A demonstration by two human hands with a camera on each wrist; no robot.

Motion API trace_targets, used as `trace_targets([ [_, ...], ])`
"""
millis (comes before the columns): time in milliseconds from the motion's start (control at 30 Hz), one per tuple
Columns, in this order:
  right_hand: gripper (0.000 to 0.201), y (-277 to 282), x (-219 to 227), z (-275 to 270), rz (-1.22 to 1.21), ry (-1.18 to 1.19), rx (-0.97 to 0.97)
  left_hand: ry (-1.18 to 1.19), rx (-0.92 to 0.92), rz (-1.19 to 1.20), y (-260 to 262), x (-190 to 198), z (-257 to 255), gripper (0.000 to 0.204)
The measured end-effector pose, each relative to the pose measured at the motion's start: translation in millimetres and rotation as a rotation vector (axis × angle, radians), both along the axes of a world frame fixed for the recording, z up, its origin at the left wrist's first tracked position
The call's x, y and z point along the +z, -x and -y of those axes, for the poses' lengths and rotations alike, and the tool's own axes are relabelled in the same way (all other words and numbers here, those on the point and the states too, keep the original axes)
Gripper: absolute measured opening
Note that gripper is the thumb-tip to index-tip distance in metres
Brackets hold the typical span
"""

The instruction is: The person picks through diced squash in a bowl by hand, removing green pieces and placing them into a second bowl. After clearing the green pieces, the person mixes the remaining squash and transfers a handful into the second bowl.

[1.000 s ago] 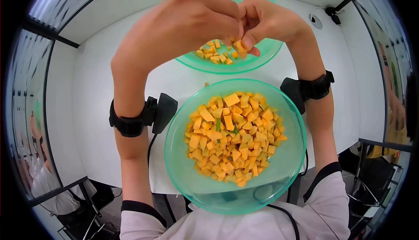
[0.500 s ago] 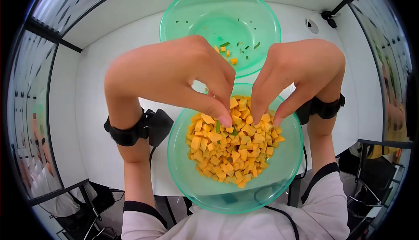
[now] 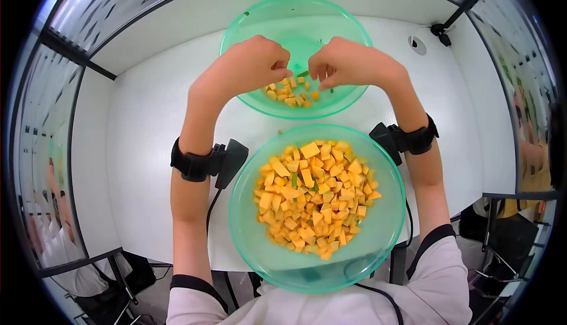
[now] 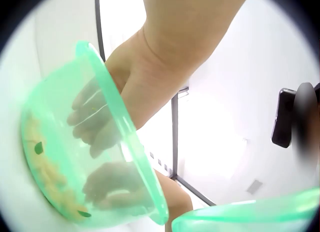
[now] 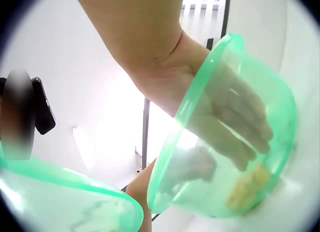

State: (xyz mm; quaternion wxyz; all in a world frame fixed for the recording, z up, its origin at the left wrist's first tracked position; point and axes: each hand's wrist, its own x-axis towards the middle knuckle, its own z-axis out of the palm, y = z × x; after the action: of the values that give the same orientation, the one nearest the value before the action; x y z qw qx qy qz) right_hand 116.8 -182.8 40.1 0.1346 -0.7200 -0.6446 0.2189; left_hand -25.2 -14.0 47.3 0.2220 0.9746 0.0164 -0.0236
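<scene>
My left hand (image 3: 251,62) and right hand (image 3: 351,62) hang over the far green bowl (image 3: 319,24), a small gap between them. Their fingers curl loosely, and nothing shows between them. Below lie some orange-yellow diced pumpkin-like cubes (image 3: 289,93) with a few green bits. Through the bowl's clear wall, the left wrist view shows the left hand's fingers (image 4: 95,114) inside, above the cubes. The right wrist view shows the right hand's fingers (image 5: 240,124) pointing down close over pale cubes (image 5: 247,188). Closer to my body, a second green bowl (image 3: 384,224) carries a large heap of such cubes (image 3: 316,198).
Both bowls stand on a white table (image 3: 147,165) with low white walls on its far and side edges. A cable hole (image 3: 417,46) sits at the far right. Black wrist cameras (image 3: 230,162) with cables are strapped to both forearms.
Both hands first worked over the far bowl with cubes in the fingers, came back to the near heap, and now are over the far bowl again. More cubes show in the far bowl than half a second ago.
</scene>
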Motion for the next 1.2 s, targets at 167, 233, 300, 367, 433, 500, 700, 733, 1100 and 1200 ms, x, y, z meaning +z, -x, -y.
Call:
trace_targets([
  [167, 0.024, 12.1, -9.5, -7.4, 0.039, 0.131, -0.038, -0.084, -0.041, 0.090, -7.9, -24.2, -7.2, 0.012],
  [233, 0.022, 11.0, -14.2, -9.3, 0.077, 0.125, -0.052, -0.133, -0.005, 0.016, -10.0, -22.6, -2.8, 0.011],
  [300, 0.018, 9.8, -14.7, -10.9, 0.095, 0.139, -0.067, -0.129, -0.025, 0.017, -11.8, -28.3, -4.2, 0.011],
  [367, 0.013, 9.1, -14.2, -10.6, 0.106, 0.118, -0.066, -0.143, -0.024, -0.030, -15.1, -30.8, -4.2, 0.012],
  [433, 0.013, 5.8, -12.9, -8.7, 0.073, 0.020, -0.072, -0.128, -0.054, -0.019, -13.1, -30.0, -3.2, 0.015],
  [500, 0.013, 1.5, -5.2, -5.6, 0.015, -0.097, -0.049, -0.113, -0.079, -0.024, -11.5, -27.0, -1.4, 0.023],
  [700, 0.014, 13.8, 46.3, 17.7, -0.156, -0.252, 0.144, -0.091, -0.093, -0.047, -9.3, -22.1, 5.6, 0.028],
  [733, 0.014, 17.0, 51.6, 21.1, -0.186, -0.267, 0.199, -0.100, -0.106, -0.037, -9.4, -23.9, 5.2, 0.028],
  [1100, 0.026, 42.2, 63.2, 33.9, -0.428, -0.027, 0.558, -0.074, -0.066, -0.087, -13.0, -31.4, 10.1, 0.021],
  [1200, 0.027, 29.9, 52.0, 28.3, -0.294, -0.107, 0.428, -0.105, -0.099, -0.103, -14.8, -32.1, 8.5, 0.020],
])
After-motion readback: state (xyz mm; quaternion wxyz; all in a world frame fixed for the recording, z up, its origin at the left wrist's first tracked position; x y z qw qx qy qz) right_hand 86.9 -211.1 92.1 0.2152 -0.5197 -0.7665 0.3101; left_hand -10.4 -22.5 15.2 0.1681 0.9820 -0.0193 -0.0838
